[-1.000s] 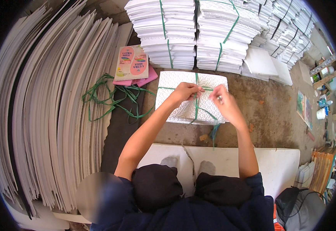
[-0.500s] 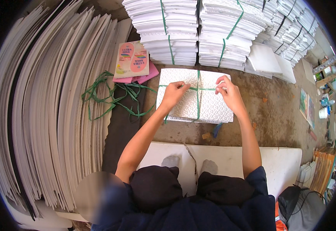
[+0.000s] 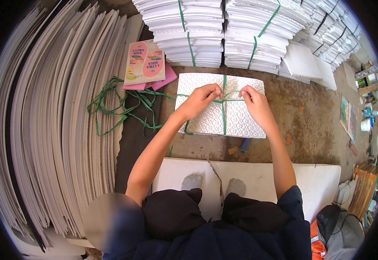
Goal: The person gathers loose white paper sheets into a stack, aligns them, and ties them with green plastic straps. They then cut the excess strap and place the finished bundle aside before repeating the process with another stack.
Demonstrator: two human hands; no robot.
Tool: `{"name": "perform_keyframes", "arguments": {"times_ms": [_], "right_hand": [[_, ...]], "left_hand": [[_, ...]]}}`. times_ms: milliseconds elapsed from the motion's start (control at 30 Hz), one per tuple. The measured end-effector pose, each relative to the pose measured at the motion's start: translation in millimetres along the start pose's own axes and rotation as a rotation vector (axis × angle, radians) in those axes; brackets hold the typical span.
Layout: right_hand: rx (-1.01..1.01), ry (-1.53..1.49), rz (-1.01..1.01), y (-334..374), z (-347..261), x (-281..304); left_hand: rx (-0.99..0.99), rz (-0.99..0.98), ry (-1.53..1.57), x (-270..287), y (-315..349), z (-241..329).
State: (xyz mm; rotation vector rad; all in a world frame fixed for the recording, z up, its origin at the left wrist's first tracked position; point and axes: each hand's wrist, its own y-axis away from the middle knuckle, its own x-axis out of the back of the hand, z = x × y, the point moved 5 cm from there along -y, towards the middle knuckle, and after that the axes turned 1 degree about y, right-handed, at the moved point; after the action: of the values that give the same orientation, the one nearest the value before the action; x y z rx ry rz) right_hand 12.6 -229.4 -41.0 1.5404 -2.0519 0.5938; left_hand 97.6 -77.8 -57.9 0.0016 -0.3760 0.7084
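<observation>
A stack of white, bumpy-textured sheets [image 3: 245, 119] lies on the floor in front of me. Green plastic twine [image 3: 224, 117] runs around it lengthwise and crosswise, crossing near the middle of the top. My left hand [image 3: 201, 100] is closed just left of the crossing, fingertips pinching the twine. To the right of it, my right hand [image 3: 256, 104] pinches a thin strand that loops up from the crossing. The fingers hide part of the knot area.
Tall bundles of white sheets [image 3: 189, 47] tied with green twine stand behind. Upright sheets [image 3: 67, 121] lean at the left. A loose tangle of green twine [image 3: 121, 104] lies beside a printed carton sheet [image 3: 144, 63]. My feet rest on a white board [image 3: 262, 182].
My right hand has moved left toward the crossing and now pinches a strand. My left hand has come slightly right and nearer the crossing. A small loop of twine shows between them.
</observation>
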Motion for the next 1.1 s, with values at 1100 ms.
{"name": "perform_keyframes", "arguments": {"times_ms": [1100], "right_hand": [[0.286,0.073,0.286,-11.4,-5.9,-37.1]], "left_hand": [[0.051,0.083,-0.109,5.3,-10.7,-6.4]]}}
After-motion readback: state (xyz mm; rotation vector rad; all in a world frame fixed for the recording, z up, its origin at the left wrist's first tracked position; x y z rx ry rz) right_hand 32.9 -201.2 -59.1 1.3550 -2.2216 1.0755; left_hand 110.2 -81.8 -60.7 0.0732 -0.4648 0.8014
